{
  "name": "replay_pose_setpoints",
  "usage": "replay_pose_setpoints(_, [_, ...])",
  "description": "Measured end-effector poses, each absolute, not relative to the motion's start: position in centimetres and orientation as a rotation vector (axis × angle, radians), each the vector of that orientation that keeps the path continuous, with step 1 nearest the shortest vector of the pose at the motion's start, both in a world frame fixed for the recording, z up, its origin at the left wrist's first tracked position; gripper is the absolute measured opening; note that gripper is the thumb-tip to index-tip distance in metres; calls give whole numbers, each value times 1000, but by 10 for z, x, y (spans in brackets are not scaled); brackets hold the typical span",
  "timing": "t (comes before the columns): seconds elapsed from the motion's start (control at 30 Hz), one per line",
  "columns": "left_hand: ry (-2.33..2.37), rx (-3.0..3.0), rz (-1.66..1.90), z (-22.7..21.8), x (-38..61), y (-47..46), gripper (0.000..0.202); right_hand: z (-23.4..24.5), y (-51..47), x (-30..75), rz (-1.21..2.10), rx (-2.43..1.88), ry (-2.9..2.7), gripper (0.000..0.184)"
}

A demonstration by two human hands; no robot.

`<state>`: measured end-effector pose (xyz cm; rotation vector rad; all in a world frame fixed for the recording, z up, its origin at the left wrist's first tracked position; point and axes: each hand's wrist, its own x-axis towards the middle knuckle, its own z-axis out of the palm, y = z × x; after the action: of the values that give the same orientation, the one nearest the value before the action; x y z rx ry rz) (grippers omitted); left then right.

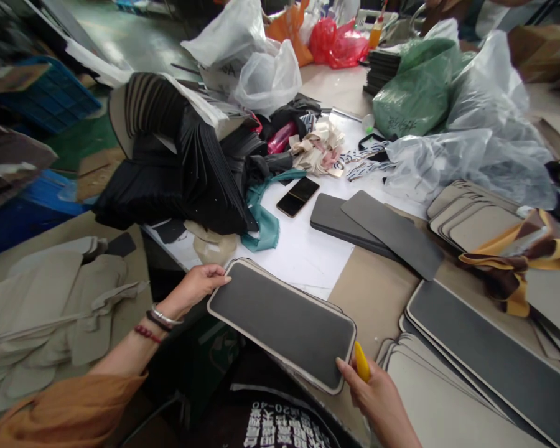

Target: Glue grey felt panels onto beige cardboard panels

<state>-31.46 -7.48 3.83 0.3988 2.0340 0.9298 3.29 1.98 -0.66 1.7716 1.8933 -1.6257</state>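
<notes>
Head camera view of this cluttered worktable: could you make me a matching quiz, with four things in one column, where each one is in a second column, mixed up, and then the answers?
Things
1. phone
2. yellow tool
3. green bag
4. grey pad

Places
A. held at its ends by the left hand and right hand
B. far side of the table, beside clear plastic bags
C. flat on the white sheet, next to the teal cloth
D. tucked in the right hand

Pairs: 1-C, 2-D, 3-B, 4-A
</notes>
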Motion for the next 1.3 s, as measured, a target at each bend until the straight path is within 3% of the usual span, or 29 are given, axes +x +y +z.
replay_pose_setpoints(0.8, [2044,433,848,34,-316,-76,37,4,27,23,-1508,1699,1999,31])
replay_pose_setpoints(1.3, [2068,489,809,38,-312,-72,41,6,27,20,-1355,1617,2078,16])
